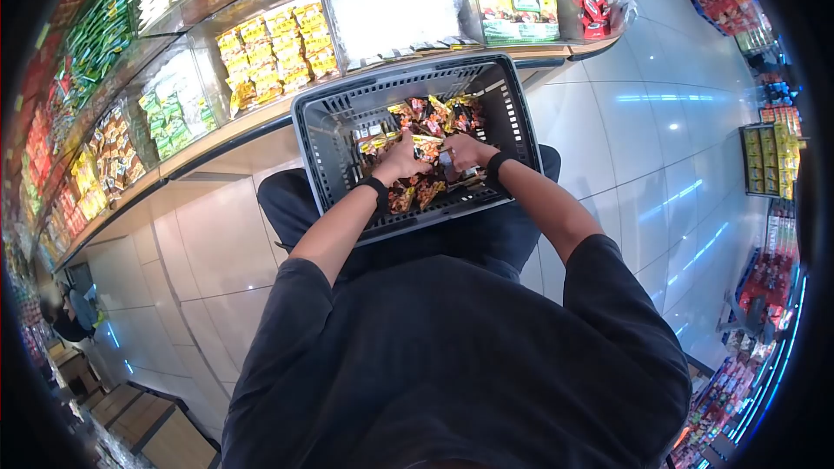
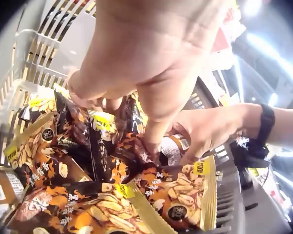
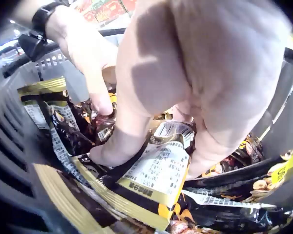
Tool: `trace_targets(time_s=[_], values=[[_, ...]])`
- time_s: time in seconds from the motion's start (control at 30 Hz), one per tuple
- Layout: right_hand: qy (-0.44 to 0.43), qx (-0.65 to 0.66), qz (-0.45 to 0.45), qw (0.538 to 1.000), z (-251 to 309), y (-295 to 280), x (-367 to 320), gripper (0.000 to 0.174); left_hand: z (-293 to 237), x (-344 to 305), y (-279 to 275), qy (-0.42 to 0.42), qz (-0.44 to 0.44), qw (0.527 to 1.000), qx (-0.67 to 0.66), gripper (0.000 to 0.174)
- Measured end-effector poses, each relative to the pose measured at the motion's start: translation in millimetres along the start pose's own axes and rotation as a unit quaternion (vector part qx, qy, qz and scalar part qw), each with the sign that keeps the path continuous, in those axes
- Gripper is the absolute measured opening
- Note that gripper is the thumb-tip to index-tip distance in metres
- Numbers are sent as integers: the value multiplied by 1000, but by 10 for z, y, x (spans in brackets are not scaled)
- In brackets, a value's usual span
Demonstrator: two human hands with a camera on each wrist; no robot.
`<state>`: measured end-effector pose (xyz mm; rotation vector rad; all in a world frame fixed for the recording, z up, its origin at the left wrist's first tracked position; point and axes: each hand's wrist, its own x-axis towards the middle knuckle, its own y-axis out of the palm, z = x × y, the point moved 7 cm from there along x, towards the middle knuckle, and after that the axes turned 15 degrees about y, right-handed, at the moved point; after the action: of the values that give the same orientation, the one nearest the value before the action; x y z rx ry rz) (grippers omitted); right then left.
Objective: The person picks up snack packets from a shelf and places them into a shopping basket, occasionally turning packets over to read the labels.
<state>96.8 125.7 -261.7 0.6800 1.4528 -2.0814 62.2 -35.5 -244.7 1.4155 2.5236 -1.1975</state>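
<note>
A dark plastic shopping basket (image 1: 334, 126) stands before the person's legs, holding several black-and-gold snack packets with peanuts pictured on them. Both hands reach down inside it, close together. With its thumb and fingers spread to either side, the left hand (image 1: 400, 161) grips an upright packet (image 2: 103, 131) among the others; some of its fingertips are hidden behind the packaging. To the right, the right hand (image 1: 469, 153) holds a packet (image 3: 156, 170) between thumb and fingers, its white printed label facing up. More packets (image 2: 107, 209) lie around both hands.
Beyond the basket runs a shelf with bins of yellow packets (image 1: 278, 43), green-and-white bags (image 1: 519, 4) and red packs (image 1: 591, 4). Tiled floor (image 1: 643, 148) stretches to the right, toward further displays (image 1: 769, 156). Another person (image 1: 69, 317) is at the far left.
</note>
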Motion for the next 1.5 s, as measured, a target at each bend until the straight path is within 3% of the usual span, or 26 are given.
trace_targets(time_s=[0.07, 0.1, 0.17, 0.2, 0.27, 0.3, 0.33, 0.37, 0.43, 0.53, 0.63, 0.7, 0.77, 0.83, 0.9, 0.93, 1.03, 1.07, 1.1, 1.17, 1.23, 1.3, 1.37, 1.43, 1.47, 1.5], values=[[-16, 23, -37, 999, -19, -37, -67, 53, -2, 57, -8, 75, -44, 996, 6, 89], [-33, 46, -75, 996, -1, -116, -123, 50, -16, 53, -64, 75, -46, 996, 6, 89], [-11, 106, -117, 987, -36, -254, -248, 61, -238, -42, -116, 123, 16, 951, -284, 63], [-36, 141, -145, 979, -23, -385, -370, 63, -360, -150, -229, 127, -6, 934, -335, 50], [-14, 187, -181, 965, -16, -641, -638, 67, -494, -288, -478, 135, -19, 957, -255, 62], [-14, 180, -259, 949, -8, -775, -794, 66, -522, -327, -585, 145, -49, 956, -251, 67], [17, 236, -235, 943, 10, -909, -935, 65, -537, -353, -612, 124, -5, 933, -338, 71], [47, 292, -210, 932, 46, -1074, -1099, 64, -584, -360, -698, 174, -12, 899, -401, 64], [18, 488, -136, 862, 128, -1293, -1372, 55, -813, -584, -1107, 162, -89, 884, -430, 55], [-2, 584, -97, 806, 206, -1465, -1558, 47, -785, -727, -1347, 124, -196, 826, -514, 44], [13, 642, -20, 766, 247, -1239, -1439, 47, -793, -765, -1304, 107, -207, 840, -490, 47], [6, 598, -39, 801, 327, -1106, -1334, 44, -761, -757, -1162, 97, -210, 885, -404, 57], [13, 608, -19, 794, 405, -1005, -1308, 46, -833, -816, -1056, 110, -192, 919, -326, 68], [15, 597, -21, 802, 492, -1077, -1425, 44, -795, -859, -1003, 116, -193, 913, -340, 63], [-8, 654, -9, 756, 556, -1179, -1603, 44, -733, -909, -1016, 115, -217, 910, -334, 63], [-30, 709, 12, 704, 561, -1186, -1629, 41, -712, -941, -1042, 116, -243, 906, -326, 63], [-47, 760, 38, 647, 654, -1293, -1767, 38, -842, -1010, -1098, 147, -272, 908, -282, 67], [-43, 746, 60, 662, 600, -1189, -1703, 39, -810, -947, -971, 134, -220, 857, -446, 65], [-10, 733, 39, 679, 686, -1167, -1735, 46, -866, -964, -983, 134, -220, 857, -447, 65], [15, 672, -40, 740, 723, -1034, -1634, 50, -1066, -993, -899, 71, -152, 772, -613, 58], [4, 672, -79, 736, 730, -927, -1577, 52, -1061, -957, -816, 89, -144, 811, -560, 56], [37, 564, -254, 785, 540, -937, -1585, 50, -789, -789, -664, 142, -178, 887, -402, 58], [57, 606, -247, 754, 560, -1009, -1680, 44, -662, -767, -587, 105, -150, 885, -428, 67], [-38, 656, -229, 719, 661, -1164, -1826, 40, -543, -765, -499, 55, -103, 946, -303, 73], [-36, 649, -211, 730, 722, -1233, -1945, 39, -525, -776, -583, 75, -157, 962, -211, 77], [-82, 629, -235, 736, 836, -1354, -2085, 46, -584, -826, -746, 72, -241, 968, -16, 65]])
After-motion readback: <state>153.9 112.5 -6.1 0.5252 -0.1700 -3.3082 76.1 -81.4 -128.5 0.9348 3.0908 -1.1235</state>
